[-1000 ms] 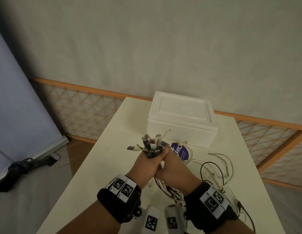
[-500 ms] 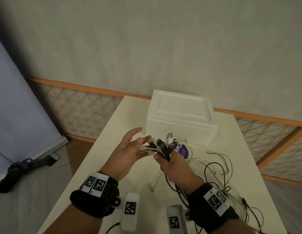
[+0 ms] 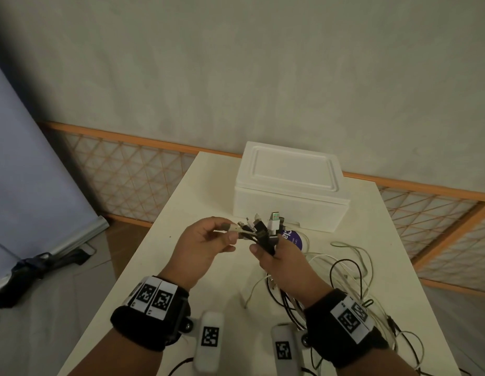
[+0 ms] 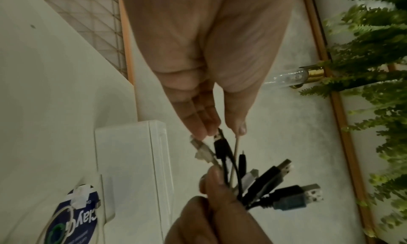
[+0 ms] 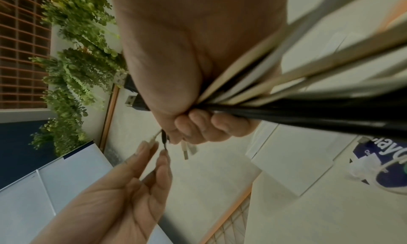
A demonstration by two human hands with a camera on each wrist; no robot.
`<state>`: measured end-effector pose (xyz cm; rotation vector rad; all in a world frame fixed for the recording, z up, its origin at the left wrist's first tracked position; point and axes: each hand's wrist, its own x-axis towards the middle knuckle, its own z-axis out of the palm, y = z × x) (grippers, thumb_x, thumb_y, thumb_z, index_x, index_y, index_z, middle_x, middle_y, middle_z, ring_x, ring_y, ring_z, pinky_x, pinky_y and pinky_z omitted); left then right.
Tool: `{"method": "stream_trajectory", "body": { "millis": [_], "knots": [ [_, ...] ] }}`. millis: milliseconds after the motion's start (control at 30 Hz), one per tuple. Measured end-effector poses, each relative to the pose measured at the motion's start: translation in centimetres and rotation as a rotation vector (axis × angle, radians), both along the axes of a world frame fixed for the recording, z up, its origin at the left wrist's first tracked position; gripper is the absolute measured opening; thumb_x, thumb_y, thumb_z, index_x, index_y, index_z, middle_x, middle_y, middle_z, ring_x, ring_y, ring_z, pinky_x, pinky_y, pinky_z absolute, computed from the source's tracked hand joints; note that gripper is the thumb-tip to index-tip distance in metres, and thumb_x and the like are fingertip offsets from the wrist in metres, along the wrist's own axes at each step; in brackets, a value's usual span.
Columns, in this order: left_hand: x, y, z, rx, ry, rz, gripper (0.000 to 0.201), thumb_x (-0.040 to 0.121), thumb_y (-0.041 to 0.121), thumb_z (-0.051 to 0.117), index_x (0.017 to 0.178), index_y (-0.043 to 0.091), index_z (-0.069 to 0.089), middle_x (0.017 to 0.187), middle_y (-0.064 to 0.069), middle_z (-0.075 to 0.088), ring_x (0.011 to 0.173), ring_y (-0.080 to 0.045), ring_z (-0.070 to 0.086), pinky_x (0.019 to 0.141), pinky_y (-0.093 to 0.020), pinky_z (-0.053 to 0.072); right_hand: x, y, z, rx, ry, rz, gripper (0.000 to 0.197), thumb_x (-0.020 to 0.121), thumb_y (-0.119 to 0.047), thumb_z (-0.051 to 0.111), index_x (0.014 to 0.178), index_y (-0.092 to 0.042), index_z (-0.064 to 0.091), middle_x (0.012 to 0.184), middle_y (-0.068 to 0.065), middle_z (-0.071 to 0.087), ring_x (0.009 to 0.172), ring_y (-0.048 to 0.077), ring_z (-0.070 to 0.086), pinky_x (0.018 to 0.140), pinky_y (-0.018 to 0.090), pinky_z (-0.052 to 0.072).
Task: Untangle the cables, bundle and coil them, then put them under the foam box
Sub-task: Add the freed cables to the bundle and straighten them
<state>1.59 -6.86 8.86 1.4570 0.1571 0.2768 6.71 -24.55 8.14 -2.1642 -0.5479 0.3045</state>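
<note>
My right hand (image 3: 265, 249) grips a bundle of black and white cables (image 3: 263, 230) just below their plugs, which fan out upward in front of the white foam box (image 3: 290, 185). My left hand (image 3: 232, 231) pinches one white plug (image 3: 234, 227) at the left edge of that fan between thumb and forefinger. The left wrist view shows its fingertips (image 4: 204, 129) on the plug ends (image 4: 220, 143). In the right wrist view the cables (image 5: 308, 91) run out of my fist. The rest of the cables (image 3: 347, 270) trail in loose loops over the table to the right.
A round purple-labelled roll (image 3: 293, 236) lies just in front of the foam box. The cream table (image 3: 160, 267) has bare surface on its left half. An orange-framed lattice fence (image 3: 122, 175) runs behind the table. A grey panel (image 3: 24, 172) leans at the left.
A second ago both hands clasped the bundle together. My left hand let go and opened out to the left, then came back to pinch one plug. The right hand kept the bundle.
</note>
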Motion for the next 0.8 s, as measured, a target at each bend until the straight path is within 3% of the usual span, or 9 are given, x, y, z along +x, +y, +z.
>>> {"method": "stream_trajectory", "body": {
  "millis": [133, 233, 333, 400, 467, 567, 600, 667, 800],
  "knots": [
    [0.2, 0.2, 0.9, 0.099, -0.026, -0.09, 0.012, 0.084, -0.004, 0.064, 0.092, -0.001, 0.071, 0.088, -0.014, 0.072, 0.079, -0.02, 0.069, 0.073, -0.028, 0.056, -0.4, 0.1, 0.3, -0.036, 0.037, 0.06, 0.018, 0.089, -0.036, 0.061, 0.08, -0.021, 0.059, 0.062, -0.006, 0.057, 0.056, 0.004, 0.057, 0.061, 0.023, 0.047],
    [0.4, -0.2, 0.8, 0.332, -0.015, -0.19, 0.016, 0.082, 0.003, 0.07, 0.082, 0.018, 0.074, 0.082, 0.005, 0.069, 0.076, -0.009, 0.064, 0.072, -0.022, 0.05, -1.1, 0.4, 1.1, 0.15, 0.159, 0.101, 0.012, 0.086, -0.021, 0.067, 0.075, -0.025, 0.062, 0.06, -0.006, 0.058, 0.054, 0.007, 0.058, 0.059, 0.025, 0.052],
    [0.6, -1.1, 0.1, 0.507, -0.042, -0.171, 0.022, 0.076, 0.014, 0.078, 0.083, 0.034, 0.071, 0.091, 0.008, 0.062, 0.078, -0.004, 0.057, 0.074, -0.021, 0.045, -1.2, 0.6, 1.5, 0.216, 0.192, 0.062, 0.009, 0.087, -0.032, 0.065, 0.082, -0.025, 0.065, 0.053, -0.009, 0.059, 0.051, 0.013, 0.059, 0.061, 0.035, 0.055],
    [0.7, -1.1, -0.3, 0.41, -0.029, -0.087, 0.032, 0.068, 0.031, 0.08, 0.095, 0.042, 0.066, 0.105, 0.007, 0.058, 0.08, -0.005, 0.055, 0.076, -0.021, 0.046, -1.2, 0.7, 1.5, 0.215, 0.194, 0.004, 0.013, 0.087, -0.042, 0.062, 0.081, -0.031, 0.063, 0.047, -0.01, 0.053, 0.047, 0.012, 0.052, 0.055, 0.033, 0.05],
    [0.8, -0.8, -0.5, 0.118, 0.039, -0.097, 0.065, 0.055, 0.042, 0.082, 0.114, 0.043, 0.055, 0.12, 0.004, 0.053, 0.095, -0.009, 0.056, 0.089, -0.027, 0.049, -1.2, 0.7, 1.5, 0.267, 0.225, -0.039, 0.01, 0.088, -0.036, 0.063, 0.079, -0.032, 0.062, 0.047, -0.008, 0.046, 0.044, 0.01, 0.043, 0.05, 0.03, 0.041],
    [0.9, -0.4, -1.0, -0.214, 0.043, -0.382, 0.102, 0.045, 0.047, 0.092, 0.13, 0.018, 0.044, 0.122, -0.007, 0.058, 0.112, -0.021, 0.056, 0.102, -0.038, 0.043, -1.5, 0.8, 1.4, 0.301, 0.251, 0.005, 0.017, 0.089, -0.024, 0.063, 0.073, -0.024, 0.058, 0.049, -0.007, 0.043, 0.042, 0.009, 0.04, 0.046, 0.027, 0.035],
    [0.8, -0.8, -0.8, -0.196, 0.032, -0.506, 0.096, 0.049, 0.05, 0.09, 0.127, 0.012, 0.047, 0.118, -0.008, 0.061, 0.112, -0.023, 0.056, 0.101, -0.039, 0.043, -1.6, 0.9, 1.3, 0.302, 0.239, 0.038, 0.018, 0.088, -0.023, 0.063, 0.071, -0.024, 0.057, 0.048, -0.007, 0.044, 0.042, 0.009, 0.04, 0.045, 0.026, 0.035],
    [0.3, -1.8, -0.7, -0.078, 0.059, -0.704, 0.072, 0.06, 0.054, 0.082, 0.118, 0.016, 0.06, 0.111, -0.004, 0.065, 0.109, -0.02, 0.058, 0.098, -0.037, 0.045, -1.6, 1.0, 1.4, 0.287, 0.211, 0.054, 0.018, 0.087, -0.019, 0.063, 0.07, -0.025, 0.057, 0.048, -0.008, 0.048, 0.042, 0.007, 0.043, 0.046, 0.026, 0.038],
    [-0.2, -2.8, -1.0, 0.062, 0.181, -0.796, 0.064, 0.06, 0.053, 0.081, 0.112, 0.024, 0.059, 0.105, 0.017, 0.069, 0.106, 0.003, 0.059, 0.096, -0.024, 0.046, -1.6, 1.0, 2.2, 0.258, 0.154, 0.131, 0.03, 0.076, -0.005, 0.063, 0.066, -0.034, 0.063, 0.057, -0.013, 0.057, 0.055, -0.002, 0.051, 0.059, 0.021, 0.042]
  ]
}}
